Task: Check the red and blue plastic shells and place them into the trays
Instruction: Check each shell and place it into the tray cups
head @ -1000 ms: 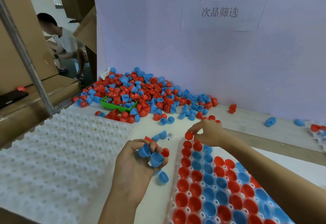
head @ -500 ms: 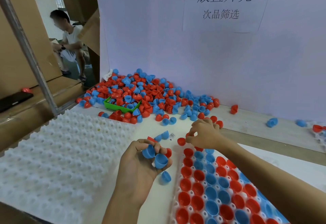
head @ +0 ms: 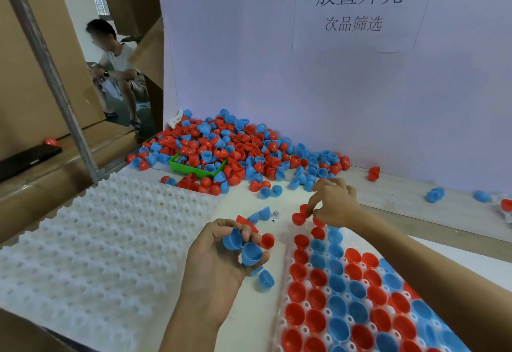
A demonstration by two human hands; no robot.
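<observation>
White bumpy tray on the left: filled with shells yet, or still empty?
Empty. The white tray shows only bare bumps and pockets, no red or blue shells in it. The shells sit in the tray on the right.

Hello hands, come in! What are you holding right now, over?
Left hand holds blue shells. Right hand pinches a red shell at the filled tray's far end. Nothing in the way.

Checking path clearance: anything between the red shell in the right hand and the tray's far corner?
Nothing visible. The right hand pinches a red shell just off the far left corner of the filled tray. Only bare table lies between them. The left hand, gripping blue shells, sits off to the side.
</observation>
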